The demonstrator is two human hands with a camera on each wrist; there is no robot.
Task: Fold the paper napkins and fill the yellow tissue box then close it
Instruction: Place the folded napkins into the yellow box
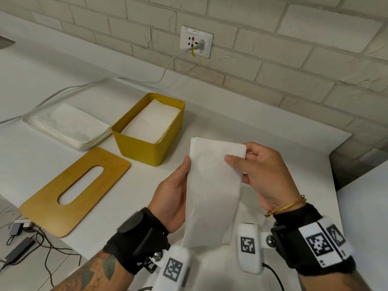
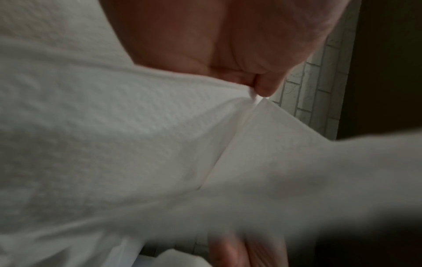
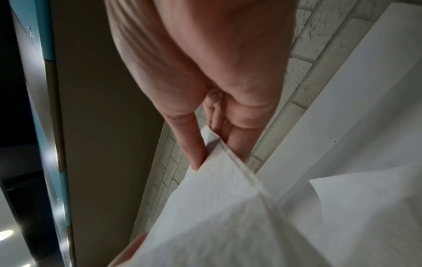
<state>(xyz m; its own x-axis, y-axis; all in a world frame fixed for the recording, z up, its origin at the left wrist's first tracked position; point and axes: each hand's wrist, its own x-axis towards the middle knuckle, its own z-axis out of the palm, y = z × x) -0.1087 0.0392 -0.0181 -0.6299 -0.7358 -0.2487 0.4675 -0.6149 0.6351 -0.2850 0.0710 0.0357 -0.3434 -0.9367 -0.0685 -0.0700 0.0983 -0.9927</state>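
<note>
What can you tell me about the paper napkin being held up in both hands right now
The paper napkin is white with a fine embossed texture, folded into a long narrow strip of several layers. It is held up above the white counter, in front of the open yellow tissue box, its lower end hanging free. The left hand grips its left edge; the right hand pinches its upper right corner between thumb and fingers.

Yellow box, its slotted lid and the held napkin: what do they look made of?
Yellow box: probably plastic or coated metal; smooth, matte, seamless walls with rounded corners.
Slotted lid: looks like wood or bamboo; faint grain, warm satin sheen.
Held napkin: embossed tissue paper; dimpled texture, soft layered edges, limp under both hands' grip.
</note>
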